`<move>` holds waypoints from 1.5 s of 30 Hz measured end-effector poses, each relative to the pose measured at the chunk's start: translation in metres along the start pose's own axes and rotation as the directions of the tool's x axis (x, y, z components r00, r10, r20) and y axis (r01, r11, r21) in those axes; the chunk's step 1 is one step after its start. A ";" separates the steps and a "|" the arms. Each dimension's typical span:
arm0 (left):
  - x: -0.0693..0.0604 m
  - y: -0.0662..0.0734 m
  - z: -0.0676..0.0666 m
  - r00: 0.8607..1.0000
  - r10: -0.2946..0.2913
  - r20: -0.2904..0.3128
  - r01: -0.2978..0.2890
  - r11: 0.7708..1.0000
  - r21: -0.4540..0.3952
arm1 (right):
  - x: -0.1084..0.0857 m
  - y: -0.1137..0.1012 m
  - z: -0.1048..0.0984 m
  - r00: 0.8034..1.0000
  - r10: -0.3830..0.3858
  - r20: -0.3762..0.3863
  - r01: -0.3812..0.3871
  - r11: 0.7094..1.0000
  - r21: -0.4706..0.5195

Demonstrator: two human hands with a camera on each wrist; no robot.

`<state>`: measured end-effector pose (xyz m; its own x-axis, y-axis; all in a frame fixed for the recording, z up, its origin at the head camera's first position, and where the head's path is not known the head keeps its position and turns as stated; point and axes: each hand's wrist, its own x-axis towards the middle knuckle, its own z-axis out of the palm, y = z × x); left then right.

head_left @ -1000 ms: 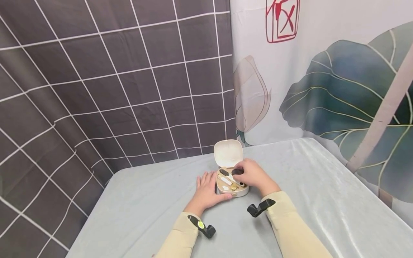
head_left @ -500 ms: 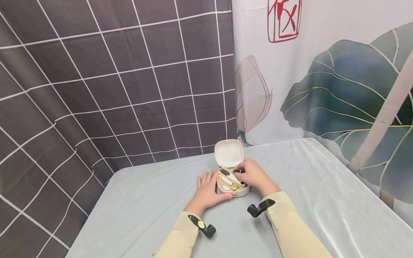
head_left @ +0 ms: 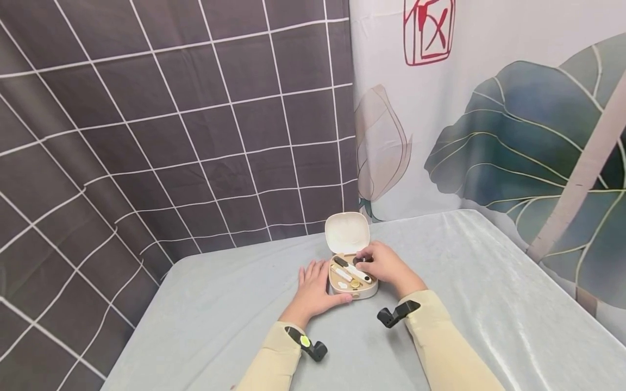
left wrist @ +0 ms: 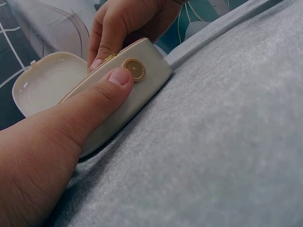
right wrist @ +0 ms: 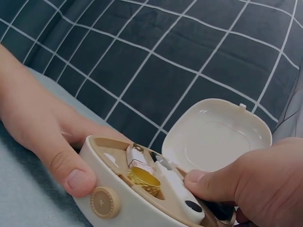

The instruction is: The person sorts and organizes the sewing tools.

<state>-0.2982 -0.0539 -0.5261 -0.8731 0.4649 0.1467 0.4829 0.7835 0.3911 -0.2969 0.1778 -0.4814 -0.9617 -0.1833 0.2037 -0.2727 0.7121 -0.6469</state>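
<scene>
A small cream sewing box [head_left: 353, 294] stands on the bed-like surface with its lid [head_left: 346, 232] raised. My left hand [head_left: 313, 292] lies along its left side, fingers extended and thumb against the front, beside the button-shaped clasp [left wrist: 134, 70]. Over the right part of the box, my right hand [head_left: 385, 265] holds a dark item [head_left: 358, 260] in the tray with curled fingers; its underside is hidden. In the tray lie a gold thimble [right wrist: 145, 179], a white tool with a dark end [right wrist: 179, 191] and a white slim piece [right wrist: 137, 156].
A pale grey velvety cloth [head_left: 235, 309] covers the surface. Behind it hang a dark grid-patterned curtain [head_left: 220, 136] and a white curtain with a leaf print [head_left: 518, 125]. Black wrist cameras sit on both sleeves.
The dark item under my right fingers has gone lower into the tray, and less of it shows. My right hand has barely shifted. My left hand stays in place.
</scene>
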 end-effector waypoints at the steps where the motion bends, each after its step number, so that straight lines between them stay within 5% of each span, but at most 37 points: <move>1: 0.000 0.000 0.000 1.000 0.000 -0.001 0.000 1.000 -0.001 | 0.000 0.001 -0.001 1.000 -0.013 0.001 0.013 1.000 0.003; 9: -0.002 -0.003 0.000 1.000 0.000 -0.001 0.000 1.000 -0.004 | 0.000 0.009 -0.002 0.999 -0.040 -0.015 0.041 0.995 0.089; 17: -0.002 -0.004 -0.002 1.000 -0.005 -0.006 0.005 0.999 -0.047 | 0.001 0.014 -0.008 0.983 0.130 -0.128 -0.104 0.975 0.196; 22: 0.001 -0.007 -0.006 1.000 -0.015 0.007 0.016 0.994 -0.111 | 0.004 0.017 -0.008 0.968 0.214 -0.131 -0.150 0.913 0.379; 25: 0.002 -0.008 -0.010 0.999 -0.046 0.003 0.045 0.964 -0.261 | 0.005 0.021 -0.008 0.972 0.219 -0.080 -0.143 0.831 0.537; 27: 0.004 -0.008 -0.012 0.997 -0.076 0.002 0.069 0.896 -0.439 | 0.007 0.022 -0.007 0.975 0.218 -0.036 -0.145 0.756 0.638; 30: 0.009 -0.007 -0.016 0.995 -0.099 0.017 0.083 0.710 -0.699 | 0.008 0.022 -0.006 0.979 0.202 0.011 -0.147 0.674 0.724; 33: 0.019 -0.002 -0.021 0.996 -0.080 0.034 0.070 0.509 -0.858 | 0.008 0.021 -0.006 0.985 0.170 0.028 -0.133 0.642 0.755; 36: 0.032 0.005 -0.026 0.999 -0.044 0.012 0.027 0.364 -0.931 | 0.009 0.018 -0.007 0.992 0.126 0.023 -0.099 0.642 0.760; 38: 0.038 0.009 -0.028 0.999 -0.035 -0.006 0.004 0.296 -0.955 | 0.009 0.015 -0.007 0.994 0.104 0.019 -0.082 0.645 0.760; 40: 0.043 0.013 -0.029 0.999 -0.039 -0.008 0.002 0.254 -0.967 | 0.008 0.014 -0.007 0.997 0.083 0.011 -0.062 0.649 0.759; 45: 0.050 0.019 -0.033 0.998 -0.068 0.002 0.017 0.218 -0.976 | 0.007 0.010 -0.006 0.999 0.039 -0.006 -0.019 0.624 0.781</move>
<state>-0.3345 -0.0295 -0.4813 -0.9038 0.4115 0.1177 0.0251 -0.2235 0.9744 -0.3059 0.1881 -0.4823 -0.9714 -0.1512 0.1830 -0.1722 -0.0816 -0.9817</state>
